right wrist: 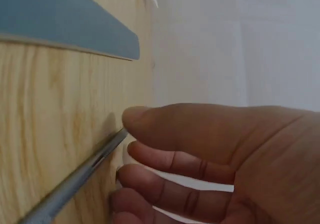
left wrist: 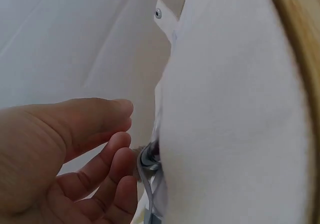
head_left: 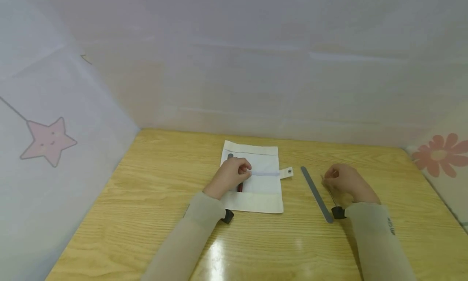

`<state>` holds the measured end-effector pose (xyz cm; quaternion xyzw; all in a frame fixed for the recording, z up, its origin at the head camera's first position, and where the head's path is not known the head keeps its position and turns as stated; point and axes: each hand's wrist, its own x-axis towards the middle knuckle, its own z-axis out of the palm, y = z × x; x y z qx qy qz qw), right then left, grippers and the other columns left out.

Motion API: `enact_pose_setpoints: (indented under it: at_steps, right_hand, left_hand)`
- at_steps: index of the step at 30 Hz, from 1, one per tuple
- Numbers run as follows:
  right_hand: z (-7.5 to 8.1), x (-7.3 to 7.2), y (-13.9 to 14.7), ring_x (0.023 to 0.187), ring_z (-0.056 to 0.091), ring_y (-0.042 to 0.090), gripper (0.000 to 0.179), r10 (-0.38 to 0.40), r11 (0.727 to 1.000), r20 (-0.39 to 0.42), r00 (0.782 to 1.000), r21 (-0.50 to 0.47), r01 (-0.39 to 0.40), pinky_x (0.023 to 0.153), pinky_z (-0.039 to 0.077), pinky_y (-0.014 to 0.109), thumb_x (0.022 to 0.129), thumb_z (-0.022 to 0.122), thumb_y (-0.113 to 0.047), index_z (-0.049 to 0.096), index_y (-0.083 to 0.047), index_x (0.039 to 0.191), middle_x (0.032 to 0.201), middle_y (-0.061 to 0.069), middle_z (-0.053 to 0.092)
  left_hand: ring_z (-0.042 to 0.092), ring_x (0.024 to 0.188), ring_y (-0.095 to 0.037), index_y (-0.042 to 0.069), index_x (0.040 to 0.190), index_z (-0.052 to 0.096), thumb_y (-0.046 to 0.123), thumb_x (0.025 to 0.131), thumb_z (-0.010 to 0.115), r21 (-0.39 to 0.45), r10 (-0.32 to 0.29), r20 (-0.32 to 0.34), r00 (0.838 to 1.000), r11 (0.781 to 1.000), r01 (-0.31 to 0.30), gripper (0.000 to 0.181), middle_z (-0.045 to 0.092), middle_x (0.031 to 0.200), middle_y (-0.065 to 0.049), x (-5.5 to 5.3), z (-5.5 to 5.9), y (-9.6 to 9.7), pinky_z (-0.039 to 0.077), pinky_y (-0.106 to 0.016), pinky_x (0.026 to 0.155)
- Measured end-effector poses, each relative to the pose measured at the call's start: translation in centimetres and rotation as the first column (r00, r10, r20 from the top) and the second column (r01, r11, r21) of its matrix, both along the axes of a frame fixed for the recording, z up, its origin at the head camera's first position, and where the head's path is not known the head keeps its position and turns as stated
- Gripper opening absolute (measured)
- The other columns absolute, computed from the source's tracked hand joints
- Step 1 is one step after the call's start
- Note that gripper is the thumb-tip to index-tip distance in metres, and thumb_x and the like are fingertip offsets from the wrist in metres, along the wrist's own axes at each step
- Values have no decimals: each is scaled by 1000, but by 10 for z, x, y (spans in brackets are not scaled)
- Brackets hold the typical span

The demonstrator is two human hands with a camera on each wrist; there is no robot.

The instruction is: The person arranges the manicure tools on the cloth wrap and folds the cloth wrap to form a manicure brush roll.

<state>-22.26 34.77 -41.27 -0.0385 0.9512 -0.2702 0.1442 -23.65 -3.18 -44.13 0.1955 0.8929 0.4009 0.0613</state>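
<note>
A white fabric pouch (head_left: 265,183) lies spread on the table, its snap tab (head_left: 287,172) pointing right. My left hand (head_left: 232,173) hovers over its left part, fingers loosely bent with nothing between them. Partly hidden by that hand, a dark red slim item (head_left: 240,187) and a grey rounded tip (head_left: 230,156) show in the pouch. In the left wrist view, the fingers are beside grey and dark items (left wrist: 150,159) at the pouch opening. My right hand (head_left: 343,181) pinches the end of a slim metal tool (right wrist: 80,176) between thumb and fingers, close above the table.
A long grey nail file (head_left: 316,193) lies slantwise on the wooden table (head_left: 157,171), between the pouch and my right hand. Pale sheeting (head_left: 237,70) hangs behind the table and along both sides.
</note>
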Motion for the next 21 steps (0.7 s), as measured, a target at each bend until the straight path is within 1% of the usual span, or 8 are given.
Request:
enact_pose_setpoints:
  at_steps: [4, 7, 9, 13, 15, 18, 21]
  right_hand:
    - [-1, 1, 2, 88, 59, 28, 18, -21, 999, 48, 999, 47, 19, 76, 51, 44, 95, 69, -18, 65, -1, 97, 98, 13, 65]
    - [0, 2, 1, 84, 58, 25, 15, -27, 998, 64, 998, 60, 23, 74, 50, 41, 94, 68, -15, 66, 0, 94, 93, 11, 66]
    - [0, 2, 0, 80, 57, 23, 13, -22, 998, 56, 998, 63, 18, 71, 49, 38, 92, 68, -14, 67, -1, 91, 89, 8, 66]
    - [-2, 1, -3, 67, 51, 19, 15, -23, 998, 60, 998, 55, 20, 64, 44, 34, 90, 66, -13, 65, -4, 79, 73, 2, 59]
    - [-4, 0, -5, 63, 49, 18, 18, -28, 998, 71, 997, 50, 25, 62, 43, 34, 90, 66, -13, 62, -6, 74, 68, 1, 55]
    - [-4, 0, -7, 63, 49, 18, 19, -38, 998, 86, 996, 49, 34, 62, 43, 34, 91, 65, -15, 60, -7, 74, 68, 1, 54]
    - [-6, -1, -6, 63, 48, 18, 19, -34, 998, 81, 996, 64, 29, 61, 42, 34, 92, 64, -16, 61, -6, 76, 69, 2, 54]
  left_hand:
    - [58, 83, -14, 8, 105, 72, 11, 95, 72, -9, 4, -11, 1000, 1000, -4, 11, 65, 90, 1, -1, -6, 1, 51, -31, 80]
    - [56, 82, -14, 6, 104, 73, 10, 94, 73, -9, 8, -20, 1000, 1000, -9, 10, 64, 89, 1, -2, -8, 0, 51, -31, 79]
    - [55, 83, -15, 6, 103, 74, 10, 94, 74, -13, 11, -21, 1000, 1000, -11, 10, 63, 89, 1, -2, -10, 0, 50, -31, 79]
    - [50, 83, -16, 7, 103, 74, 10, 94, 74, -27, 25, -9, 1000, 999, -25, 10, 58, 88, 0, -3, -13, 1, 48, -30, 77]
    - [48, 83, -17, 8, 104, 75, 11, 94, 74, -35, 35, -2, 999, 999, -35, 11, 56, 87, -1, -4, -15, 1, 46, -30, 76]
    - [46, 83, -17, 9, 106, 75, 12, 94, 74, -47, 45, 5, 999, 998, -45, 12, 54, 87, -2, -6, -18, 1, 45, -30, 73]
    - [47, 80, -17, 10, 107, 74, 14, 95, 74, -54, 43, 8, 999, 998, -42, 12, 52, 89, -3, -7, -21, 1, 46, -30, 71]
